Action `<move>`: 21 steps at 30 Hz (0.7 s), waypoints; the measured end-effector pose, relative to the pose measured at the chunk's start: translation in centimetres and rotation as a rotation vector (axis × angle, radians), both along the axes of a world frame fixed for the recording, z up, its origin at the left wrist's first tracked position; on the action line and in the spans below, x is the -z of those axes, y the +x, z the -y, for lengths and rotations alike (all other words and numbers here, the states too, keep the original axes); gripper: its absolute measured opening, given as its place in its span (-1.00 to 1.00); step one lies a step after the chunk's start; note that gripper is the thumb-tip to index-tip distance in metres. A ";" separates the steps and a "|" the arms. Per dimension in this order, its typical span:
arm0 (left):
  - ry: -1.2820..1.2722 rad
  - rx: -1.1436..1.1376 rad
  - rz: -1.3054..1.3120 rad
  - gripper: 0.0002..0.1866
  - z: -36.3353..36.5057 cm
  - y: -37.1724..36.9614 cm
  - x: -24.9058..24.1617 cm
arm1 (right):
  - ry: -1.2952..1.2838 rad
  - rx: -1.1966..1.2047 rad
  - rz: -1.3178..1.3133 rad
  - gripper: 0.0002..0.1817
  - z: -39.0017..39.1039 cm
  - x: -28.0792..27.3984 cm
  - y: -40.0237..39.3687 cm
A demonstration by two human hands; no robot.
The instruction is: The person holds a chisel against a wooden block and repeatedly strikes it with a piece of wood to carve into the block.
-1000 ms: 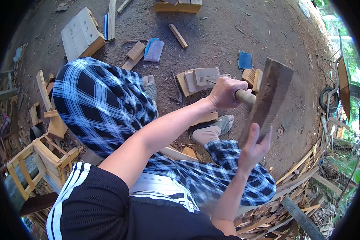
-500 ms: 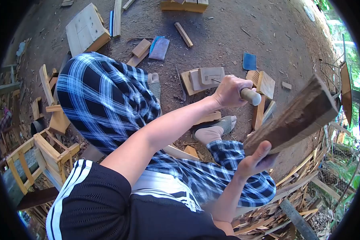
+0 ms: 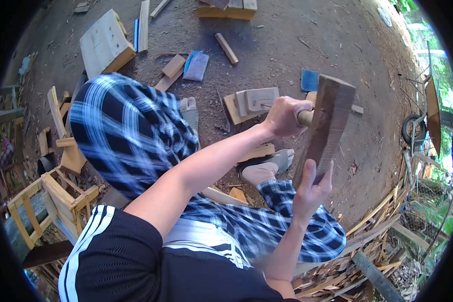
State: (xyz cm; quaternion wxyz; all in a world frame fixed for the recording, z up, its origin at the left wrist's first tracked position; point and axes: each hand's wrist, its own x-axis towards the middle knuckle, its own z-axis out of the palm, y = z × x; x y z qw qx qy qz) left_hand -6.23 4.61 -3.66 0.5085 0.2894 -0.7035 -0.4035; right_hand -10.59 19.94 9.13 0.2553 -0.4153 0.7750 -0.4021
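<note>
Rough, dark wooden block [image 3: 323, 126] meets smooth, pale wooden handle [image 3: 305, 117].

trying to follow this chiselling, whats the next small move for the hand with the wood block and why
Probably lift the dark rectangular wooden block back for another tap. The right hand holds its lower end, and its face sits against the butt of the round pale wooden tool handle, gripped in the left hand above the pale notched wooden workpiece, so the blow looks spent.
</note>
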 end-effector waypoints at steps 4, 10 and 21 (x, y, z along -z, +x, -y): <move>0.018 0.005 0.026 -0.83 -0.4 0.2 -0.1 | -0.161 0.041 0.060 -0.47 -0.3 1.4 0.2; 0.086 -0.012 0.010 -0.84 -0.4 0.1 -0.5 | -0.163 0.137 0.082 -0.47 -1.3 1.6 -0.2; 0.520 -0.335 -0.480 -0.68 6.5 4.5 0.7 | -0.152 0.187 0.123 -0.50 -2.4 2.1 0.0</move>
